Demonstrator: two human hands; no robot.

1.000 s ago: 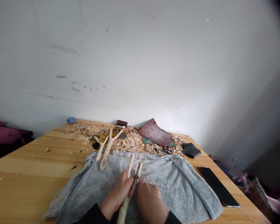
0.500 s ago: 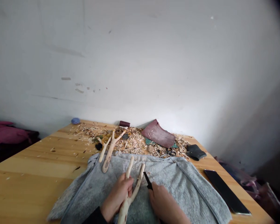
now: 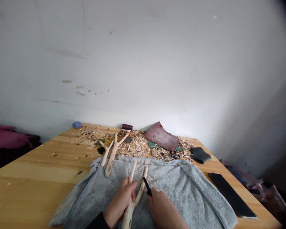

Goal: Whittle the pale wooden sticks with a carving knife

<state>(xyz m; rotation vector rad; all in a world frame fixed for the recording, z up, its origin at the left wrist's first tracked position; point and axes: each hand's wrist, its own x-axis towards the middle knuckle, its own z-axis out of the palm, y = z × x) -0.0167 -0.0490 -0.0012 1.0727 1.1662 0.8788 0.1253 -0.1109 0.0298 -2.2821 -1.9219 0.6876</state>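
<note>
Left hand: closing around the pale peeled forked branch just below its fork, wrist tilting inward, black sleeve covering the forearm

Left fingers: curling around the wood, pressed together, not spreading

Right hand: reaching in from the lower right beside the branch, knuckles upward, gripping a slim black carving knife with its tip pointing up and away, just beside the branch's right prong

Right fingers: hiding beneath the back of the hand, so spread or pinch impossible to tell

Branch position: lying low over the grey fleece cloth, stem running toward the lower edge of the view, both prongs pointing away

Cloth surroundings: spreading over a light pine table, a second pale forked stick resting across its far edge

Far table: holding a heap of pale wood shavings, a curved maroon leather piece, a dark red spool, a round blue object

Right table edge: carrying a black pouch and a flat black slab
</note>
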